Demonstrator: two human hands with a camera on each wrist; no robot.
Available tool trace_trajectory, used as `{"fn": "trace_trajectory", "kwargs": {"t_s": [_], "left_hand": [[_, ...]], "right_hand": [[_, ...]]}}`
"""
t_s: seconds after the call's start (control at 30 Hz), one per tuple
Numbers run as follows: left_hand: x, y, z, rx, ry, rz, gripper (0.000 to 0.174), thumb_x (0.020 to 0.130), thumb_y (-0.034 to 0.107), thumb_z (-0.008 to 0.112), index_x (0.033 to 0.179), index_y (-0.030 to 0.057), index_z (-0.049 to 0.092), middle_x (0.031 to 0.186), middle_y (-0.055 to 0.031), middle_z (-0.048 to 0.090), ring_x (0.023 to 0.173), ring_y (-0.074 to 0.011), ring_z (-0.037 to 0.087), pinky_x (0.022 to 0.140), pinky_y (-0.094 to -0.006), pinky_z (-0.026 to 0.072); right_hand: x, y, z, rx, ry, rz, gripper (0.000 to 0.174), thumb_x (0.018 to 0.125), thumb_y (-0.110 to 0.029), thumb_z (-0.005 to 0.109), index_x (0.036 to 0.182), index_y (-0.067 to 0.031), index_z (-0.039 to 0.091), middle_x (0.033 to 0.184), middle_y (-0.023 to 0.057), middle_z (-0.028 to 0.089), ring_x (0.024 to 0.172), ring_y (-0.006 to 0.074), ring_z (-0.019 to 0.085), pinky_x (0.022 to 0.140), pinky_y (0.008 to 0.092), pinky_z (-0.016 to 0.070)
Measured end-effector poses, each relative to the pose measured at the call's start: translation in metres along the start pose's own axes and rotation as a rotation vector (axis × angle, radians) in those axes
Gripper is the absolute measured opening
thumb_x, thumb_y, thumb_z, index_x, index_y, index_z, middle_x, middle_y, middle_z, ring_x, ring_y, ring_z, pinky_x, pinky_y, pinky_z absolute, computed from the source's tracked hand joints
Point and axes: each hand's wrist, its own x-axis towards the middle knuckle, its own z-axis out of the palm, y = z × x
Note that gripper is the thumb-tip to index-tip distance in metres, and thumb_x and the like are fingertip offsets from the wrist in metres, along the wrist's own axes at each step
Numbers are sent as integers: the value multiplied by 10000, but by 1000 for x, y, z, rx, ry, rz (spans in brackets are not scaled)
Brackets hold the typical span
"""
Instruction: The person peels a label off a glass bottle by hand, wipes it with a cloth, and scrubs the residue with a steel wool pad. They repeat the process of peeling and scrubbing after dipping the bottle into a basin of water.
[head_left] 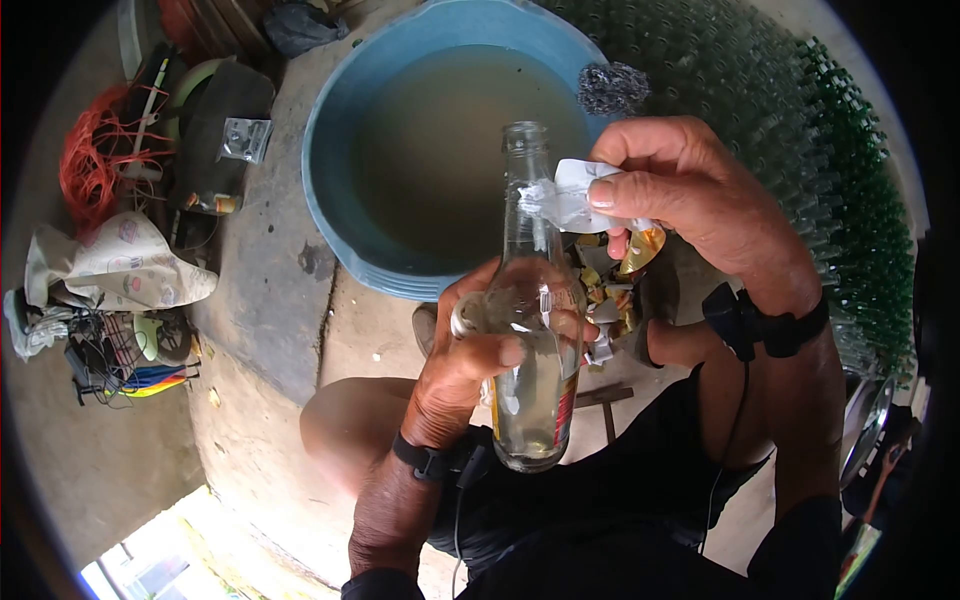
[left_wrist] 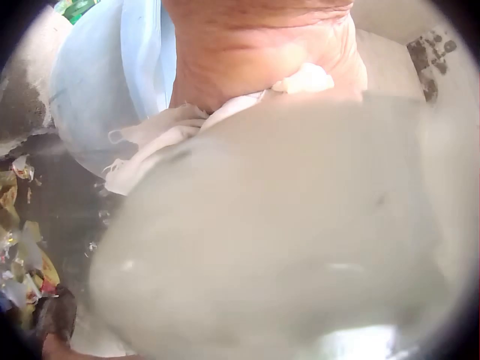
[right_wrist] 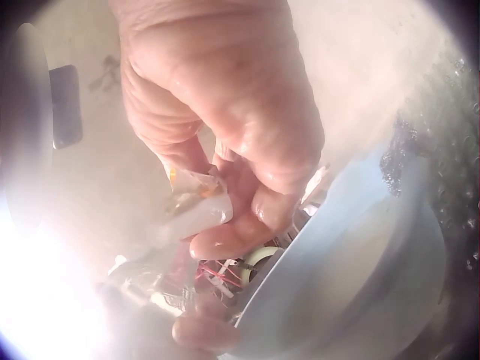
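So this is a clear glass bottle [head_left: 540,350], long narrow neck, ringed lip, shiny body you can see fingers through. It's up in front of the person's lap, base toward them, and from the head view the mouth overlaps the blue tub [head_left: 322,190] of cloudy water. Left hand [head_left: 460,355] is wrapped around the body, thumb across the front. Right hand [head_left: 695,195] is pinching a white paper label [head_left: 574,196] between thumb and fingers, with the label's wrinkly wet-looking end against the neck. As for branding, there's a red and yellow strip low on the bottle's side plus a small pale printed mark higher up, but both are too small for me to read. The label's visible face is just plain white.
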Motion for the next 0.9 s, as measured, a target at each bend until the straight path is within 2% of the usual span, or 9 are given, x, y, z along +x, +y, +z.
{"fn": "trace_trajectory", "kwargs": {"t_s": [0.37,0.47,0.57,0.6,0.7,0.73,0.83,0.87,0.9], "left_hand": [[-5,5,2,-115,-24,-48,969,648,522,752,1341,-114,519,1146,-230,648,986,-375,761,875,-469,665],[-6,4,-1,-133,-64,-34,996,656,522,754,1376,-113,489,1153,-237,648,1012,-386,756,900,-479,656],[-5,-1,-10,-142,-115,-29,981,683,512,767,1380,-119,489,1169,-247,645,1048,-401,751,928,-494,647],[-5,0,-10,-145,-131,-13,971,693,502,772,1383,-119,488,1172,-251,647,1058,-402,750,934,-500,644],[-2,-2,-15,-195,-191,25,937,737,460,795,1401,-123,484,1200,-274,655,1081,-405,747,941,-520,640],[-2,-1,-14,-185,-183,32,935,744,459,794,1406,-123,483,1211,-278,656,1082,-405,747,939,-523,641],[-3,-2,-14,-180,-175,51,939,765,463,792,1430,-120,478,1244,-282,657,1082,-398,745,929,-508,650],[-4,-1,-13,-182,-159,51,945,764,463,792,1436,-121,475,1252,-282,655,1086,-400,744,928,-502,653],[-4,-1,-11,-182,-144,53,950,764,463,792,1442,-122,472,1259,-282,654,1090,-402,742,926,-497,655]], "right_hand": [[0,7,-12,-172,34,-22,179,996,-144,732,956,31,727,828,57,736,733,115,710,667,267,541],[-4,8,-13,-153,-47,23,152,1001,-116,717,979,34,715,860,54,720,740,113,692,667,283,545],[-6,11,-13,-365,-103,70,111,954,-78,728,1001,22,735,874,41,730,770,98,679,687,284,529],[-10,4,-10,-443,-129,126,161,886,-44,747,1031,27,739,875,58,739,801,112,682,718,304,534],[-15,16,-6,-508,-214,86,203,830,-38,762,1011,52,742,873,126,758,824,161,726,736,327,558],[-17,22,-4,-564,-214,48,245,796,-56,795,1004,60,738,920,171,769,869,244,755,783,373,578],[-23,34,5,-814,-159,14,286,763,-76,846,1008,28,739,989,144,724,974,305,731,822,411,568],[-24,33,9,-857,-154,138,279,746,-74,856,983,19,742,1049,145,722,1045,343,717,854,439,560],[-26,34,11,-880,-158,132,257,753,-66,849,972,17,744,1035,148,724,1028,346,721,843,442,560]]}}
